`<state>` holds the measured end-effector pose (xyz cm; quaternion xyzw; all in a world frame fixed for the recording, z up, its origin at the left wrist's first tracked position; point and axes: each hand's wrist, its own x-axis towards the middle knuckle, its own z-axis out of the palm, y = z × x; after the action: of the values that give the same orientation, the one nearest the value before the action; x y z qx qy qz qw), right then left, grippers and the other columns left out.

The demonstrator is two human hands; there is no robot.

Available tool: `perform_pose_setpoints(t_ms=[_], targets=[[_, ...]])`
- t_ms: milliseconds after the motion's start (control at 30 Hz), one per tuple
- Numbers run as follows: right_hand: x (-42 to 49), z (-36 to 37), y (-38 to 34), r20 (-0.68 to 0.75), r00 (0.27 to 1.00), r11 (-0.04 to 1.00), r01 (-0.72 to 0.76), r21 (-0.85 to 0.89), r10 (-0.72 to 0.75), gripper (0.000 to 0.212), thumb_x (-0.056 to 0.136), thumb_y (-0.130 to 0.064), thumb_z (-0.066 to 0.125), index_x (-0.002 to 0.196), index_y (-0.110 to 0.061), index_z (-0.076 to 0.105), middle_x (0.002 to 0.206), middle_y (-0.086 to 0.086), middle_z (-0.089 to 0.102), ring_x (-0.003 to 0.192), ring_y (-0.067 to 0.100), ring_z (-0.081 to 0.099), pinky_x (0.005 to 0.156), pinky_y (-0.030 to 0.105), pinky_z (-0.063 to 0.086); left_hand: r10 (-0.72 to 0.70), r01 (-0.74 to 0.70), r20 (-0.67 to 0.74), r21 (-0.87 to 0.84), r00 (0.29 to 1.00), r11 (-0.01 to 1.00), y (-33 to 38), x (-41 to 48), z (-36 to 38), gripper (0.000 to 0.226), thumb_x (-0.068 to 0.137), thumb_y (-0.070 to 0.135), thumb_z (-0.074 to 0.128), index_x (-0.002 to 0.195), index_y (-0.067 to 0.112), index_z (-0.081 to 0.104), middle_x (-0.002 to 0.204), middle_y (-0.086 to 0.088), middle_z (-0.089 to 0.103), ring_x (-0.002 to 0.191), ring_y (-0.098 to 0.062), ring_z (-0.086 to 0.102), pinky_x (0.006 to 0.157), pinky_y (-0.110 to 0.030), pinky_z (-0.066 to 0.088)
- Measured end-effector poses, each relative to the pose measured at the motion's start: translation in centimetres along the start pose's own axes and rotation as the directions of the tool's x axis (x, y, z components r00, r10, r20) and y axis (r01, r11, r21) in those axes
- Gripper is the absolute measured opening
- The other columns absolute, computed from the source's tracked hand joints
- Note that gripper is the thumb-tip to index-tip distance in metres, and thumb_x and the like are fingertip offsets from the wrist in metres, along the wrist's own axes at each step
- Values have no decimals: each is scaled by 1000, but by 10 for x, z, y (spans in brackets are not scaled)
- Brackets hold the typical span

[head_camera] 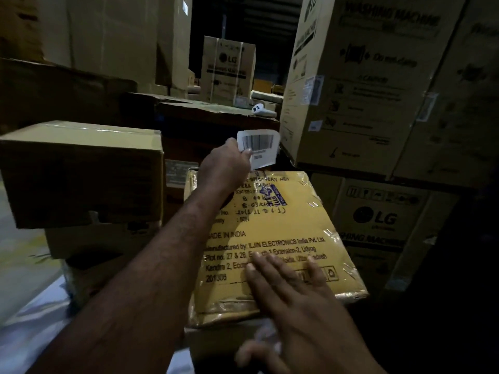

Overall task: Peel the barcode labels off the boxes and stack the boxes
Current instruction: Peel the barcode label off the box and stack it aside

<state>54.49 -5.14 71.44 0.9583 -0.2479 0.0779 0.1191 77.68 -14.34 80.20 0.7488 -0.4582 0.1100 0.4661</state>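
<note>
A yellow printed carton (pixel 291 228), wrapped in clear tape, lies in front of me with its top face toward me. My left hand (pixel 226 166) reaches over its far edge and pinches a white barcode label (pixel 260 149), lifted clear above the carton. My right hand (pixel 286 287) lies flat on the carton's near part, fingers straight and spread. A plain brown box (pixel 81 174) sits on top of another brown box (pixel 100 241) at the left.
Tall LG washing machine cartons (pixel 364 85) stand at the right, with another (pixel 378 217) beneath. More brown cartons (pixel 210 109) fill the background, and a small white device (pixel 260 109) lies on one. White sheeting (pixel 29 300) covers the floor at lower left.
</note>
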Motion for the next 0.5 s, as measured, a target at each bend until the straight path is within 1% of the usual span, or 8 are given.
perform_pose_setpoints(t_ms=[33, 67, 100, 133, 167, 300, 400, 500], targets=[[1, -8, 8, 12, 998, 998, -66, 11, 66, 88, 87, -80, 10, 144, -21, 41, 151, 0, 41, 133, 18, 48, 109, 49, 30, 16, -16, 10, -5, 1000, 1000, 3, -1, 2, 27, 99, 45, 44, 108, 21, 50, 92, 0, 59, 76, -14, 61, 66, -38, 59], [7, -15, 18, -3, 993, 993, -116, 24, 116, 96, 82, -83, -5, 151, -25, 28, 158, -3, 26, 143, 16, 33, 114, 52, 25, 27, -27, 16, -7, 1000, 1000, 6, -3, 4, 26, 99, 45, 44, 107, 21, 50, 91, 1, 59, 76, -14, 61, 66, -37, 59], [16, -20, 28, -44, 987, 987, -154, 44, 156, 104, 71, -86, -18, 154, -29, 7, 162, -7, 2, 149, 13, 10, 119, 55, 14, 36, -36, 16, -4, 999, 999, 9, -3, 6, 26, 99, 45, 44, 106, 21, 50, 89, 2, 58, 75, -14, 62, 65, -36, 59], [26, -21, 36, -13, 975, 972, -221, 76, 223, 109, 61, -88, -25, 152, -30, -8, 160, -9, -15, 149, 10, -8, 120, 54, 3, 43, -43, 13, 0, 999, 999, 12, -5, 7, 25, 99, 45, 44, 105, 21, 50, 87, 3, 58, 74, -13, 61, 64, -36, 59], [41, -24, 42, 11, 962, 958, -273, 87, 273, 112, 59, -88, -24, 152, -28, -13, 159, -8, -21, 148, 10, -15, 120, 53, -1, 44, -44, 8, 3, 999, 999, 13, -5, 8, 25, 99, 45, 44, 105, 21, 49, 86, 4, 57, 74, -13, 61, 64, -36, 58], [89, -31, 29, 18, 969, 963, -246, 108, 246, 114, 67, -87, -9, 155, -15, -2, 164, 5, -10, 150, 19, -11, 122, 48, -4, 1, -1, -25, 1, 1000, 1000, 0, -4, 0, 27, 99, 45, 44, 108, 21, 51, 89, 2, 58, 77, -15, 60, 63, -34, 54], [92, -29, 10, -3, 990, 986, -137, 98, 138, 114, 67, -85, -9, 155, -13, -3, 163, 6, -12, 149, 19, -16, 122, 44, -5, -8, 8, -44, -18, 999, 1000, -13, -1, -6, 28, 100, 46, 42, 107, 21, 50, 89, 3, 58, 70, -9, 56, 57, -30, 51], [81, -29, -17, 7, 1000, 992, 5, 123, -6, 113, 67, -81, -11, 155, -12, 6, 164, 7, -5, 150, 19, -12, 122, 42, -5, -9, 7, -50, -41, 999, 999, -11, -1, -6, 29, 101, 47, 41, 108, 20, 49, 89, 3, 57, 69, -6, 56, 57, -30, 53]])
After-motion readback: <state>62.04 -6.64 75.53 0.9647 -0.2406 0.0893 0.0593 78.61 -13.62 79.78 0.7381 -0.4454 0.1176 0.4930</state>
